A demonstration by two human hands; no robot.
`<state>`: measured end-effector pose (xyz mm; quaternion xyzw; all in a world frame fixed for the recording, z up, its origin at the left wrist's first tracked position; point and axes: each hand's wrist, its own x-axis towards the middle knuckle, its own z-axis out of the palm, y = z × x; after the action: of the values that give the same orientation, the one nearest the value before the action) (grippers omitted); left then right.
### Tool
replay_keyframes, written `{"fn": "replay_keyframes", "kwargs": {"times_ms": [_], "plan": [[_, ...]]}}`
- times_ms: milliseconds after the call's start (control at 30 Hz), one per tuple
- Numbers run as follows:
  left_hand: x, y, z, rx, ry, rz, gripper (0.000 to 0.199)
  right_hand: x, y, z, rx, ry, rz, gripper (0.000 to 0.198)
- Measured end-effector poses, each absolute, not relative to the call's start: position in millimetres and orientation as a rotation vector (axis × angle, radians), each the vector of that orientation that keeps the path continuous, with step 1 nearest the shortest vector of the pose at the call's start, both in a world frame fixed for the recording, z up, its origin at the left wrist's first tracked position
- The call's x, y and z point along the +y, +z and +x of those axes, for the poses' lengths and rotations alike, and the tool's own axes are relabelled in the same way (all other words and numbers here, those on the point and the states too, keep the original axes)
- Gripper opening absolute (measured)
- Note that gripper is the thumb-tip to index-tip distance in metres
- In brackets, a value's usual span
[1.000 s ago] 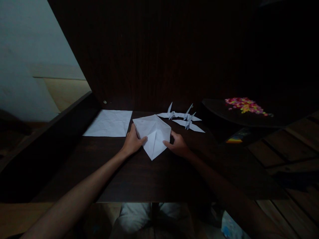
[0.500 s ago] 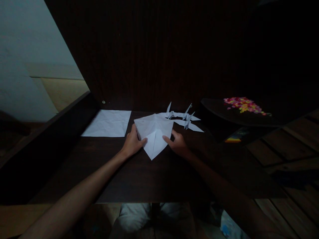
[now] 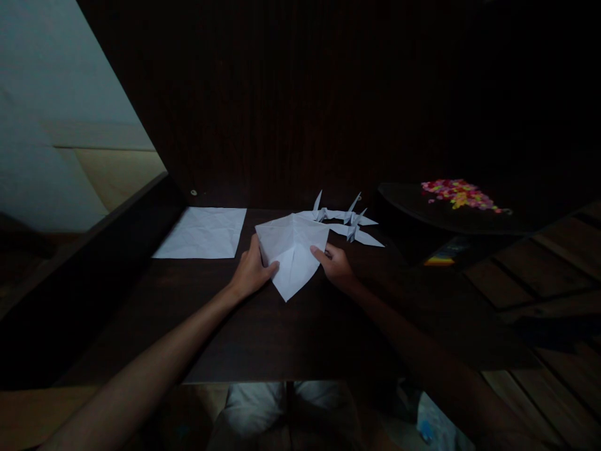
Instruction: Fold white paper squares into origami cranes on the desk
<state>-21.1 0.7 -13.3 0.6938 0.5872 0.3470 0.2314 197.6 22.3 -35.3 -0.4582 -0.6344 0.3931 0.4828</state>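
A partly folded sheet of white origami paper [image 3: 293,250] is held up between my hands, its point toward me and a crease running down its middle. My left hand [image 3: 254,268] pinches its left edge, thumb on the near face. On the opposite edge my right hand [image 3: 336,265] grips it the same way; the fingers behind the paper are hidden. Just beyond it stand several folded white paper cranes [image 3: 351,232], partly covered by the paper. A flat, creased white sheet [image 3: 201,233] lies to the left of my left hand.
The dark wooden desk [image 3: 225,351] has a raised side board [image 3: 89,275] on the left and a tall back panel [image 3: 282,113]. At the right, a dark rounded surface [image 3: 404,203] bears a heap of small pink, red and yellow pieces [image 3: 457,195].
The held paper has shifted slightly to the right and its lower part bows a little more. Both hands keep their hold on its edges.
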Motion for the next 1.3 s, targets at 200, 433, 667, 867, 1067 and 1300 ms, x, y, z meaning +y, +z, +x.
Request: {"fn": "replay_keyframes", "kwargs": {"times_ms": [200, 433, 667, 867, 1067, 1300], "plan": [[0.1, -13.1, -20.7, 1.606, 0.954, 1.926, 0.071, 18.2, -32.8, 196.9, -1.551, 1.056, -1.066, 0.032], [-1.4, -12.5, -20.6, 1.606, 0.938, 1.948, 0.066, 18.1, -31.3, 195.9, -1.453, 1.184, -1.013, 0.040], [-2.0, -13.1, -19.7, 1.580, 0.966, 1.957, 0.071, 19.5, -33.4, 193.4, -1.489, 1.126, -1.044, 0.044], [-3.0, -14.5, -18.5, 1.461, 0.957, 1.941, 0.072, 20.7, -35.3, 198.1, -1.588, 0.885, -1.215, 0.037], [-7.1, -14.5, -12.8, 1.168, 0.942, 1.863, 0.087, 21.5, -35.2, 198.0, -1.566, 0.769, -1.381, 0.026], [-8.6, -13.6, -10.4, 1.168, 0.933, 1.895, 0.090, 21.8, -33.7, 195.6, -1.478, 0.695, -1.476, 0.021]]}}
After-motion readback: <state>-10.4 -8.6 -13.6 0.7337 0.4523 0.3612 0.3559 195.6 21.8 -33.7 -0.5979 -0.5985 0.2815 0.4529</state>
